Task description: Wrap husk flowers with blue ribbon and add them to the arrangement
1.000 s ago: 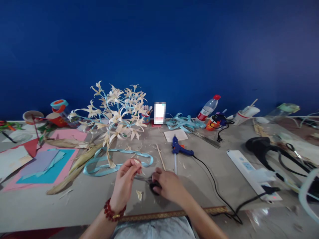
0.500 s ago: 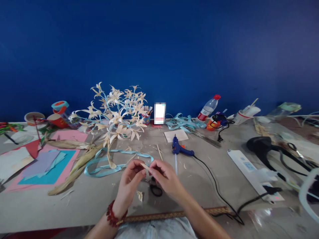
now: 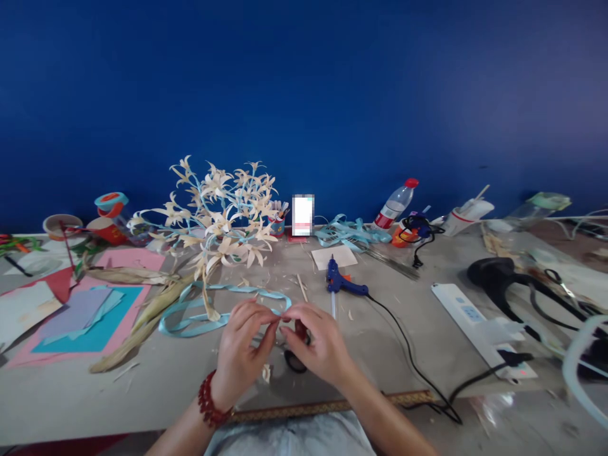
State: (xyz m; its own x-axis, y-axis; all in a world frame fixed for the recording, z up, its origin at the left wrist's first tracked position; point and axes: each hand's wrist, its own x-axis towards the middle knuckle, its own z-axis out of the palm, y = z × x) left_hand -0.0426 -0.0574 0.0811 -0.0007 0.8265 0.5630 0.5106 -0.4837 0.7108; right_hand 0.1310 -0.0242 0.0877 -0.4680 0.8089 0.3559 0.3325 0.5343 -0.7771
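Over the front of the table my left hand (image 3: 244, 339), with a red bead bracelet (image 3: 213, 399) on its wrist, is closed in a pinch. Its fingertips meet those of my right hand (image 3: 322, 345), whose fingers are also bent together. Between them is the small pale piece of corn husk, now almost wholly hidden by the fingers. Black-handled scissors (image 3: 295, 362) lie partly under my right hand. Just beyond my hands runs a loop of light blue ribbon (image 3: 190, 329). A husk scrap (image 3: 266, 373) lies below my left hand.
A branch of husk flowers (image 3: 223, 215) stands at back left. A blue glue gun (image 3: 346, 284) rests beyond my right hand, its cord trailing to a power strip (image 3: 475, 326). Dried husks (image 3: 142, 329) and coloured paper (image 3: 80, 342) lie left. A bottle (image 3: 395, 206) leans against the wall.
Both hands have turned inward, with backs and knuckles showing more. The pale husk piece that showed between the fingertips is now covered by them.
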